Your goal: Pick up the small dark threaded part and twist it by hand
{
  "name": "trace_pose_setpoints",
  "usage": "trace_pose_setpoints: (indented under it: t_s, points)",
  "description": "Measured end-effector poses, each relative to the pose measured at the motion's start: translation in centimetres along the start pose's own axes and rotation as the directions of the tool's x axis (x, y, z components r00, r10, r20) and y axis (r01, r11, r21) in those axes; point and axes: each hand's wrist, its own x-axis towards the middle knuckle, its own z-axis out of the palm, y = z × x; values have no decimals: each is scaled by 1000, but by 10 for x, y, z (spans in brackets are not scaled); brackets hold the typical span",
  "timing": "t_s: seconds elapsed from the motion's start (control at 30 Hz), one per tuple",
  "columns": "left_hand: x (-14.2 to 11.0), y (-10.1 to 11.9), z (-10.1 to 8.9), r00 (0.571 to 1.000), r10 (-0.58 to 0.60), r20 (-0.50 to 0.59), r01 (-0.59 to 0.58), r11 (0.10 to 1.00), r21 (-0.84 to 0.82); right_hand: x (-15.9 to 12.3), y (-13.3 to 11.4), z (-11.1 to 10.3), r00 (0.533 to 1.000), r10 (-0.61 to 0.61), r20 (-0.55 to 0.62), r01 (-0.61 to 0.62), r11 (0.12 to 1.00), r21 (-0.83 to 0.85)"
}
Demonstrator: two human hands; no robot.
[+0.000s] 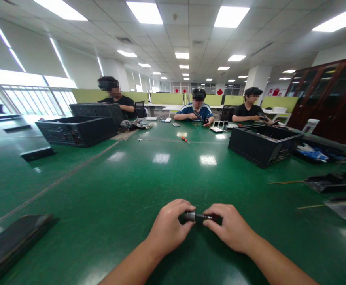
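Note:
Just above the green table, my left hand (170,222) and my right hand (230,225) meet over a short, dark rod-shaped tool (191,216) with a silver collar. My left thumb and fingers close around its thicker left part. At the other side, my right thumb and fingertips pinch the thin dark shaft. The tool lies roughly level between both hands, and its two ends are partly hidden by my fingers. Its exact kind cannot be made out.
Open black computer cases stand at left (97,132) and right (257,144). An orange screwdriver (184,139) lies farther back. A dark flat panel (15,241) is at near left; dark trays (335,184) with thin rods are at right. Several people sit across the green table (125,186).

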Motion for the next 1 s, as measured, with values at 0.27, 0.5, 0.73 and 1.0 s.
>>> trace_pose_setpoints:
  t_s: [0.27, 0.5, 0.73, 1.0]
  points:
    - [2, 2, -2, 1000, 0, -7, 0, 1000, -18, 1, 3, 4, 1000, 27, 0, -27, 999, 27]
    - [3, 2, -4, 1000, 5, -16, -5, 1000, -7, 1, 2, 3, 1000, 31, -1, -31, 999, 41]
    - [4, 2, -6, 1000, -12, -24, 13, 1000, 14, 2, 1, 1, 1000, 25, -3, -25, 999, 27]
    - [3, -1, -5, 1000, -12, -28, 12, 1000, 13, 2, 5, 1, 999, 31, -13, -30, 999, 33]
